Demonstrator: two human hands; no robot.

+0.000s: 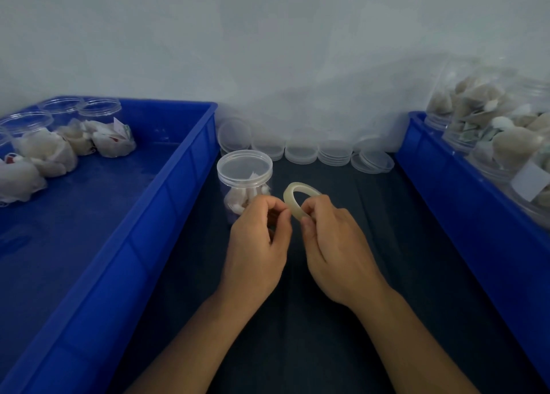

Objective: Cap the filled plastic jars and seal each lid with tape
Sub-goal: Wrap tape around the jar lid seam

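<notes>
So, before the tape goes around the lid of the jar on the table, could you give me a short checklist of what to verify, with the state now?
1. Lid on the jar: ok, a clear lid sits on top, and it looks level.
2. Jar filled: ok, white packets show through its wall.
3. Tape roll in hand: ok, the right hand grips it upright beside the jar.
4. Free tape end found: cannot tell, the left hand pinches at the roll's edge, but no loose strip is visible.
5. Jar steadied: not ok, neither hand holds it.
6. Spare lids within reach: ok, stacks stand along the wall behind the jar.
</notes>
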